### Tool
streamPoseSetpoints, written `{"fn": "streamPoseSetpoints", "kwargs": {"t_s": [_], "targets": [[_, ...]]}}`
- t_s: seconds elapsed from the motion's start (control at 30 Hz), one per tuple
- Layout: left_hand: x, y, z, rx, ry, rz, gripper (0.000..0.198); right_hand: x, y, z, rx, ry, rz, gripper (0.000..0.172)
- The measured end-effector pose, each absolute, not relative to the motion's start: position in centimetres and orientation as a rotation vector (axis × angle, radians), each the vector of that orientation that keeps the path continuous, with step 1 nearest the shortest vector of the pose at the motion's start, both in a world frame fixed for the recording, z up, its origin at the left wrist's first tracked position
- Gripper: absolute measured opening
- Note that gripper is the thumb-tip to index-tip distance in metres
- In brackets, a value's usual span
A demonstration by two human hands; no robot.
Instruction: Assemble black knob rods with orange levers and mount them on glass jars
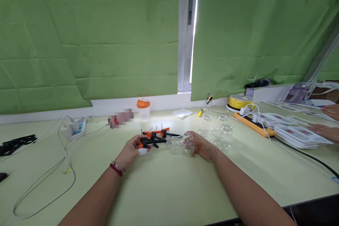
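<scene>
My left hand is closed on a black and orange spray pump head, with a white bandage on one finger and a red bracelet at the wrist. My right hand grips a clear plastic bottle lying sideways on the pale green table. The pump's end sits at the bottle's neck. More orange and black pump heads lie just behind my hands.
Several clear empty bottles stand right of my right hand. An orange-lidded cup, a white power strip with cables, an orange power strip and a yellow round box sit farther back. Another person's hands rest on stacked cards at far right.
</scene>
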State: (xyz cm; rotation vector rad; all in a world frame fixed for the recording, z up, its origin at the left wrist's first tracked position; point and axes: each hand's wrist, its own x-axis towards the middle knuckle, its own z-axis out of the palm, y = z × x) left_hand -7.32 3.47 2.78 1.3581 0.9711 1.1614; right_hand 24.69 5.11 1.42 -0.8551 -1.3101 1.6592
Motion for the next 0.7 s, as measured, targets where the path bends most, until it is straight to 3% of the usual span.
{"fn": "streamPoseSetpoints", "kwargs": {"t_s": [0.7], "targets": [[-3.2, 2.0, 2.2, 1.367, 0.909, 1.039, 0.05, 22.3, 4.4, 1.0, -0.679, -1.333, 1.764, 0.035]]}}
